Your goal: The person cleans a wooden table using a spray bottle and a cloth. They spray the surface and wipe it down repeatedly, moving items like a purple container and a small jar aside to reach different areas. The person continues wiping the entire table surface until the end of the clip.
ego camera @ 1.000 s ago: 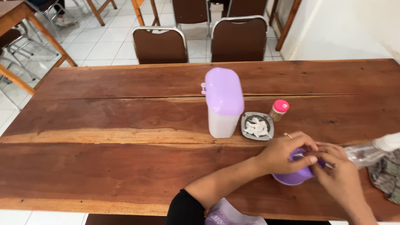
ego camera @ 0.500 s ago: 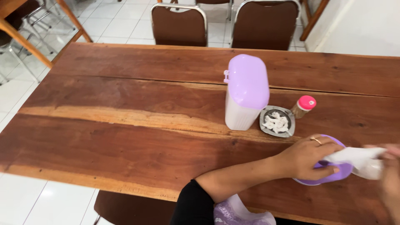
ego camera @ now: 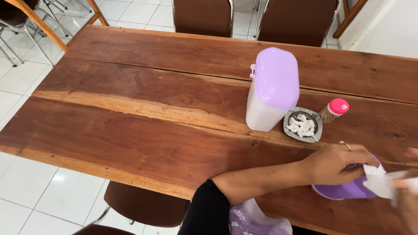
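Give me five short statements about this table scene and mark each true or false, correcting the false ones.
1. The left hand rests on a purple bowl. True.
2. The tall white container has a green lid. False: its lid is purple.
3. The metal dish holds crumpled white bits. True.
4. The small shaker has a blue cap. False: the cap is pink.
5. The container lies on its side. False: it stands upright on the wooden table.

1. Left hand (ego camera: 333,164): thin ring on one finger.
2. Left arm: black sleeve, ends near elbow, forearm bare.
3. Right hand (ego camera: 407,204): only partly in frame, blurred.
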